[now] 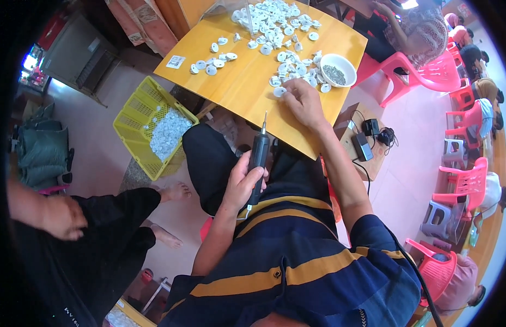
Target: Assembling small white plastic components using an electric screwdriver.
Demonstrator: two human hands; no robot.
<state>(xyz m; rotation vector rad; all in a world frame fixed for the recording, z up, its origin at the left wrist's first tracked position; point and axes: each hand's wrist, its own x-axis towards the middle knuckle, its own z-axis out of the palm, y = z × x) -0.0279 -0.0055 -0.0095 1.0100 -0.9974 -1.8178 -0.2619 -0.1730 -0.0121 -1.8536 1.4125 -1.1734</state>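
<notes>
My left hand [242,182] is wrapped round a black electric screwdriver [259,150], which stands over my lap with its thin bit pointing toward the table. At the near side of the wooden table, my right hand [304,104] has its thumb and fingers closed at the edge of a small white round plastic part [279,92]. More such parts [288,66] lie just beyond that hand. A white bowl [350,66] of small metal pieces, too small to make out singly, is to its right.
A large heap of white parts [269,23] covers the far end of the table [236,95]. To the left, a yellow basket [134,117] holds similar pieces. Black power adapters [363,147] with cables rest on a box at right. Another person's hand [65,218] is at far left.
</notes>
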